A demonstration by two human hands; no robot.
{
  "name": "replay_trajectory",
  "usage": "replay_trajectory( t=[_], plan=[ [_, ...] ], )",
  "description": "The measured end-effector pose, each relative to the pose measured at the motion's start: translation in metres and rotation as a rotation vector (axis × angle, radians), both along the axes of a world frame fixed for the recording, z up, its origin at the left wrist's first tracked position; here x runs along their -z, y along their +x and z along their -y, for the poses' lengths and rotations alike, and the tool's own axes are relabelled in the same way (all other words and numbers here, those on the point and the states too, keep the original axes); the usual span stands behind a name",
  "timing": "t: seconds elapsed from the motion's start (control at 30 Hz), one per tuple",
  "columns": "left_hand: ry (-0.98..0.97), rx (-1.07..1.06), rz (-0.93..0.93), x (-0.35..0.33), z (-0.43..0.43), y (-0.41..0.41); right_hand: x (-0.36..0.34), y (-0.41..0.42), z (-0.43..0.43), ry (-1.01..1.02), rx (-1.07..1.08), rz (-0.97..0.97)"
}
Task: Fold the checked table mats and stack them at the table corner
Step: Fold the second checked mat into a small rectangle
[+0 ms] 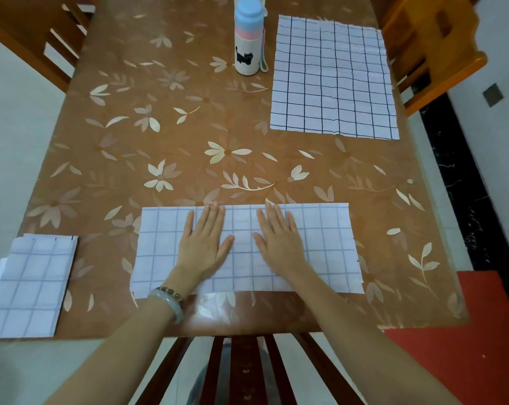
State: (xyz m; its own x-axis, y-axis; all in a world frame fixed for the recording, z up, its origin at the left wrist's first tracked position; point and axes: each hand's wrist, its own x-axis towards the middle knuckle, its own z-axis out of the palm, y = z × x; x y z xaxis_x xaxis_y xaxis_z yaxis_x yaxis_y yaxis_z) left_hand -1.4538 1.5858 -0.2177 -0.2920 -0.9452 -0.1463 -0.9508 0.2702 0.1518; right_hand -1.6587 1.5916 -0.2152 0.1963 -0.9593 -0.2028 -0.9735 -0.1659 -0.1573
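A white checked mat (323, 247), folded once into a long strip, lies at the near edge of the table. My left hand (203, 244) and my right hand (279, 244) press flat on its middle, fingers straight, palms down, side by side. A stack of folded checked mats (28, 285) sits at the near left corner of the table. One more checked mat (332, 80) lies spread flat at the far right of the table.
The table (159, 127) has a brown flowered cover. A bottle with a blue cap and a cat picture (248, 39) stands upright at the far middle, next to the flat mat. Wooden chairs stand at the far left, the far right (431, 48) and below me.
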Motion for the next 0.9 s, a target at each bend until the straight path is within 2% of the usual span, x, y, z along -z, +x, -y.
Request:
replay_trajectory(
  t=[0.23,0.37,0.43,0.57,0.67,0.9],
  plan=[
    [0.015,-0.206,0.053,-0.002,-0.002,0.084,-0.002,-0.104,-0.005,-0.028,0.250,-0.039],
    [0.009,-0.275,0.097,-0.013,-0.001,0.097,-0.011,-0.117,-0.007,-0.060,0.318,-0.062],
    [-0.008,-0.241,0.069,-0.019,-0.003,0.076,-0.018,-0.089,-0.006,-0.100,0.266,-0.021],
    [0.004,-0.025,0.007,-0.016,-0.015,0.009,-0.017,-0.005,-0.008,-0.097,0.017,0.083],
    [0.033,-0.004,-0.028,-0.011,-0.021,-0.019,-0.007,0.026,-0.012,-0.059,-0.052,0.066],
    [0.016,-0.118,0.042,0.000,-0.028,0.018,0.003,-0.040,-0.018,-0.030,0.056,0.033]
  ],
)
